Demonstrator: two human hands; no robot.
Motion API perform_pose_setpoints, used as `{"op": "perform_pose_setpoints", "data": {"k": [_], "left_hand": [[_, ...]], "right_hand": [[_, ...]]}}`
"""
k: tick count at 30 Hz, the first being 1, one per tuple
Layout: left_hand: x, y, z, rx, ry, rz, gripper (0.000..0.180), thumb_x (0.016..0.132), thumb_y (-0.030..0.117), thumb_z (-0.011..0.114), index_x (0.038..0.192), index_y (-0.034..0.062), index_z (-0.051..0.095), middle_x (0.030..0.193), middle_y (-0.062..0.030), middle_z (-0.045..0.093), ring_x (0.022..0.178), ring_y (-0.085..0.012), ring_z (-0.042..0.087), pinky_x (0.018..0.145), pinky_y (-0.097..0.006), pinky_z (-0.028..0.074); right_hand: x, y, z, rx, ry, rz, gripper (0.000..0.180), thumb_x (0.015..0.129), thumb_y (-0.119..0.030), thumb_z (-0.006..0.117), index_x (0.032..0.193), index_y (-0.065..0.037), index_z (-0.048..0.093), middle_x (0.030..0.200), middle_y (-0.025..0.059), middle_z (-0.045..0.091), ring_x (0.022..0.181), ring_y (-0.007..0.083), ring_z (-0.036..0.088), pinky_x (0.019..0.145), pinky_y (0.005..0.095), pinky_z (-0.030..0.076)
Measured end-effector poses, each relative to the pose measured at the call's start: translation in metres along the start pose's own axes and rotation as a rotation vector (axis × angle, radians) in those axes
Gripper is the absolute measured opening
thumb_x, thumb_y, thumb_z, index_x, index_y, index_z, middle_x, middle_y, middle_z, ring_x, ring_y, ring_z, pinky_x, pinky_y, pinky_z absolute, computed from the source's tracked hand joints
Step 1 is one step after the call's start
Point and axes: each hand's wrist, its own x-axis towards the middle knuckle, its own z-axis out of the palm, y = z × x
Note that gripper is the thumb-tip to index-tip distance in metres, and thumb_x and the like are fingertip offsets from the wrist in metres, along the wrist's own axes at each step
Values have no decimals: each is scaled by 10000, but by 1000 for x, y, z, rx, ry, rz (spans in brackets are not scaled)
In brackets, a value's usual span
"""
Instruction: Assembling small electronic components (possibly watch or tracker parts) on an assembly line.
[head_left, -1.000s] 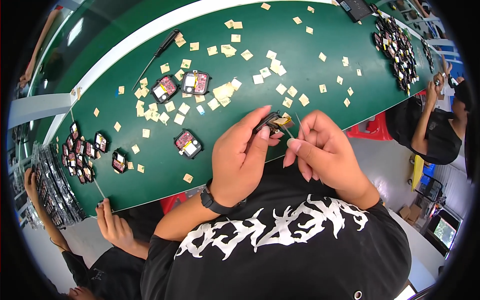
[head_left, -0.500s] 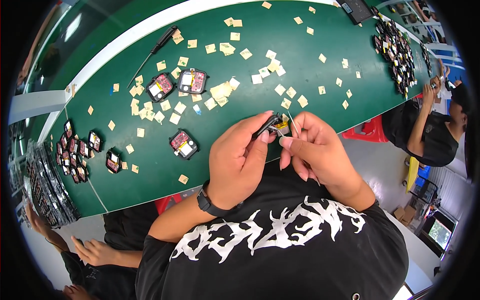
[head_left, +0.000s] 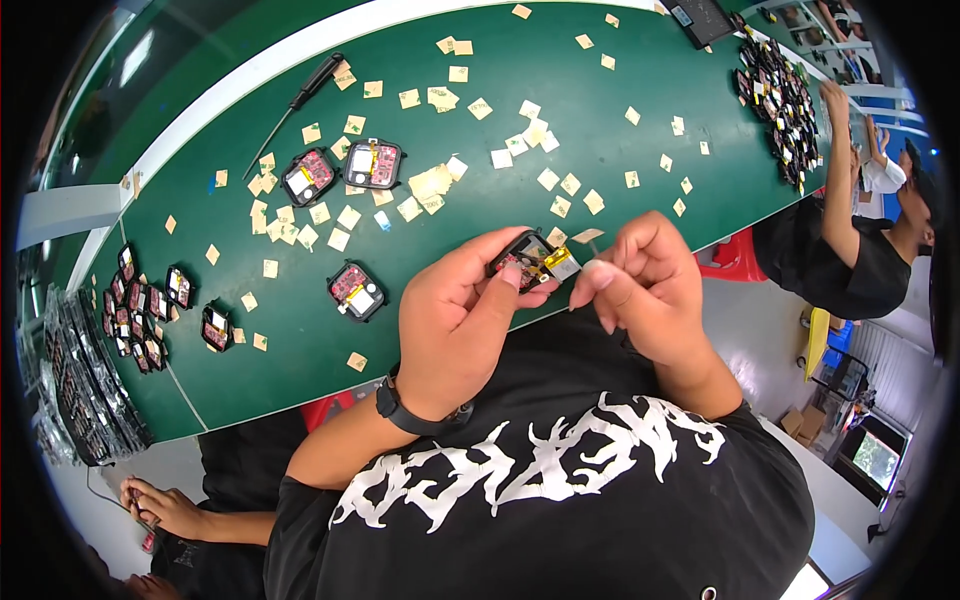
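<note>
Progress looks partial, judging by the spread on the green surface (head_left: 620, 60): one small square device module (head_left: 527, 257) is in hand, held just over the surface's near edge, while three like modules lie face up on the surface to its left, one close by (head_left: 357, 291) and two farther up (head_left: 309, 176) (head_left: 374, 163). Dozens of tan paper backing squares (head_left: 430, 185) lie scattered beyond the held module, which suggests many peels are already done. Batches of dark modules lie far to its left (head_left: 140, 310) and far to its upper right (head_left: 775, 95), so plenty seems left.

The left hand (head_left: 460, 320) grasps the held module, thumb and fingers (head_left: 512, 276) pinched on its dark rim. The right hand (head_left: 650, 285) sits just right of it, its fingers clenched on a thin pale strip (head_left: 588, 236) at the module's right edge.

The module is a dark rounded-square frame with a red board, a yellow tape patch and a silvery block inside. The surface looks matte and smooth. A black screwdriver (head_left: 296, 105) lies well up and left of the module.
</note>
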Motion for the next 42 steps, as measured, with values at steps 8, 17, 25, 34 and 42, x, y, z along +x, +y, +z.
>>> {"op": "perform_pose_setpoints", "data": {"k": [8, 17, 25, 34, 42], "left_hand": [[-1, -3, -1, 144, -32, 39, 294, 1022, -9, 524, 1302, -97, 535, 1193, -170, 649, 1064, -220, 678, 913, -342, 593], [-2, -19, -2, 244, 50, 177, 273, 973, -12, 619, 1245, -25, 638, 1102, -115, 672, 916, -105, 668, 737, -237, 540], [-2, -16, -2, 168, 47, 150, 268, 995, -2, 592, 1257, -52, 616, 1122, -123, 677, 949, -120, 673, 786, -243, 550], [-2, -2, -3, -64, -6, -30, 268, 1036, 34, 516, 1284, -67, 520, 1171, -150, 655, 1066, -199, 676, 912, -357, 606], [-2, -4, -1, -32, -15, 13, 261, 1030, 16, 533, 1264, -99, 522, 1180, -163, 659, 1056, -191, 678, 920, -308, 579]], "right_hand": [[2, -20, 11, -17, -8, 300, 178, 991, -74, 625, 982, -55, 448, 762, 118, 707, 486, 60, 550, 422, 193, 378], [10, -15, 16, 78, -4, 519, 185, 977, -87, 644, 950, -63, 463, 675, 114, 678, 376, 66, 475, 342, 221, 289], [3, 4, 24, 125, 80, 358, 208, 973, -48, 640, 948, -68, 434, 673, 105, 665, 386, 61, 467, 351, 216, 303], [2, 15, 11, 10, -14, 58, 196, 994, -69, 628, 991, -66, 432, 725, 62, 663, 504, 35, 511, 437, 192, 358], [2, -6, 10, -79, 38, 144, 141, 1012, -95, 593, 1027, -55, 458, 762, 68, 684, 526, 50, 528, 473, 191, 389]]}}
